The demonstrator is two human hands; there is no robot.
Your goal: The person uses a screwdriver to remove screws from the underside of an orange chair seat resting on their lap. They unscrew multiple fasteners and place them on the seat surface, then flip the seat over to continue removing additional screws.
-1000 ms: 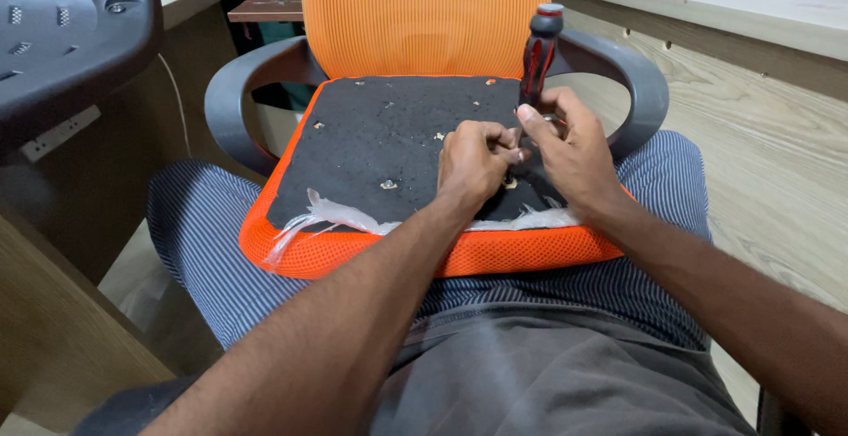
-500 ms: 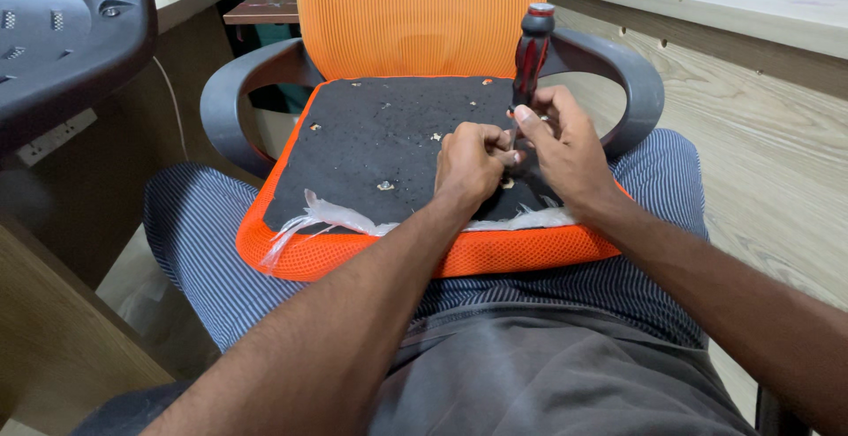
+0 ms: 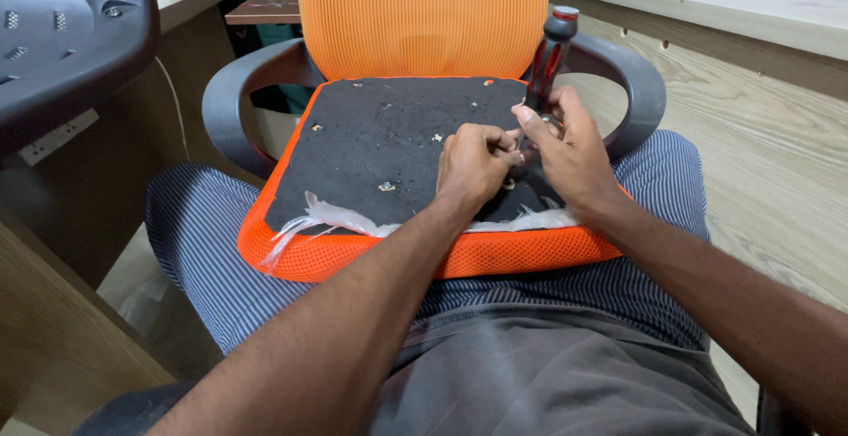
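Note:
An orange mesh office chair lies upside down across my lap, its black underside panel (image 3: 397, 127) facing up with several small screw holes. My right hand (image 3: 570, 149) grips a red and black screwdriver (image 3: 548, 56) held upright, tip down on the panel near its right front. My left hand (image 3: 473, 164) is closed beside the tip, pinching something small against the shaft; what it pinches is hidden. White torn fabric (image 3: 340, 219) sticks out along the seat's front edge.
The chair's grey armrests (image 3: 231, 105) curve out on both sides. A dark grey plastic part (image 3: 62, 38) sits at the upper left over a wooden desk (image 3: 53, 312). A wooden floor (image 3: 768, 162) lies to the right.
The view shifted slightly; both hands stay at the same spot on the panel with the screwdriver upright.

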